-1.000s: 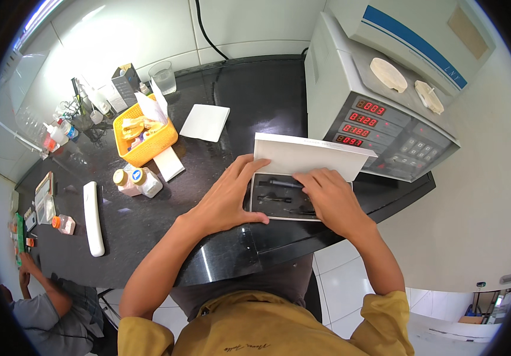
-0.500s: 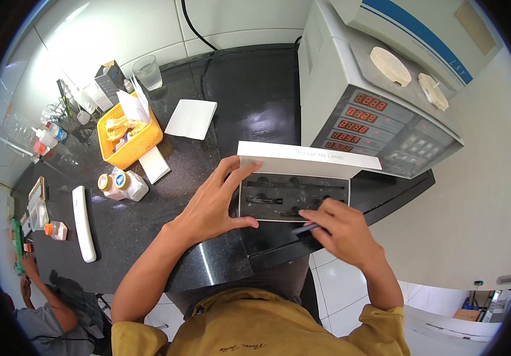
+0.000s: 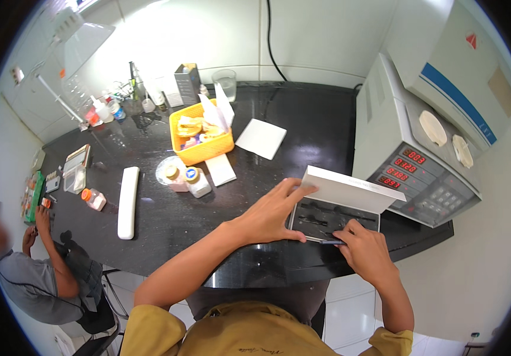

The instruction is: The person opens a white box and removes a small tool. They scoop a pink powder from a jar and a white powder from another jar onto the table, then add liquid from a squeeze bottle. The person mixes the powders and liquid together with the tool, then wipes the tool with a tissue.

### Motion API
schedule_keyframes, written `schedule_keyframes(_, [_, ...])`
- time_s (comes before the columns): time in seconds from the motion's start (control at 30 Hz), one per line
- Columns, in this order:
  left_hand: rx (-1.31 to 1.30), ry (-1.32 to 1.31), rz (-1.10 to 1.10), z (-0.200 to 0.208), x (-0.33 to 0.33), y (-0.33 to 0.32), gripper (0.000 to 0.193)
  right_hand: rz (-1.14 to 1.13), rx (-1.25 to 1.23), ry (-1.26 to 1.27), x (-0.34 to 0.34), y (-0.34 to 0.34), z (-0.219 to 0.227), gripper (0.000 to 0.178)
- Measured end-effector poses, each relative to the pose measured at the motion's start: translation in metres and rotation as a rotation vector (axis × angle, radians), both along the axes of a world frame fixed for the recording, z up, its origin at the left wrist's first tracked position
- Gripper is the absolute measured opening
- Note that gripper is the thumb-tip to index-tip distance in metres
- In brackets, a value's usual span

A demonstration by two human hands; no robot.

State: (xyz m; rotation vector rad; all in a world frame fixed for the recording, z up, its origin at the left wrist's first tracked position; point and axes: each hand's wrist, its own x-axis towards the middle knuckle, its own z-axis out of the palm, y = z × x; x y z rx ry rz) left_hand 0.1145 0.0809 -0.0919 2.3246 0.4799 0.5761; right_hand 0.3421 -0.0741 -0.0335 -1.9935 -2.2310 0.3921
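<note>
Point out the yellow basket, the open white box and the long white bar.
Yellow basket (image 3: 208,154), head view: front wall.
Open white box (image 3: 347,193), head view: raised lid.
Long white bar (image 3: 128,203), head view: top surface.

- A white, rectangular, hinged-lid box (image 3: 346,199) with a black insert (image 3: 334,217) is lying open on the surface (image 3: 160,221).
- A slim, dark, pen-shaped tool (image 3: 329,242) is jutting from the right hand (image 3: 367,249), beside the box.

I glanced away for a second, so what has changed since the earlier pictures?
The right hand has lifted a dark pen-like tool from the far part of the white box and brought it toward the person, to the box's near edge. The view has swung left. The left hand still holds the box's left end; the lid stays open.
</note>
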Motion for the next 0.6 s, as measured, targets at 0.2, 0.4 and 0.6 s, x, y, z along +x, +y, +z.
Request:
schedule_keyframes(0.2, [0.070, 0.000, 0.004, -0.008, -0.006, 0.002, 0.108, -0.030, -0.042, 0.071, -0.001, 0.013, 0.004, 0.016])
schedule_keyframes(0.4, [0.105, -0.011, -0.001, -0.017, -0.003, 0.002, 0.111, -0.113, -0.084, 0.166, -0.002, 0.011, 0.005, 0.021])
schedule_keyframes(0.6, [0.182, 0.005, 0.076, -0.019, -0.008, -0.005, 0.107, -0.100, 0.188, 0.282, -0.005, 0.003, -0.012, 0.017])
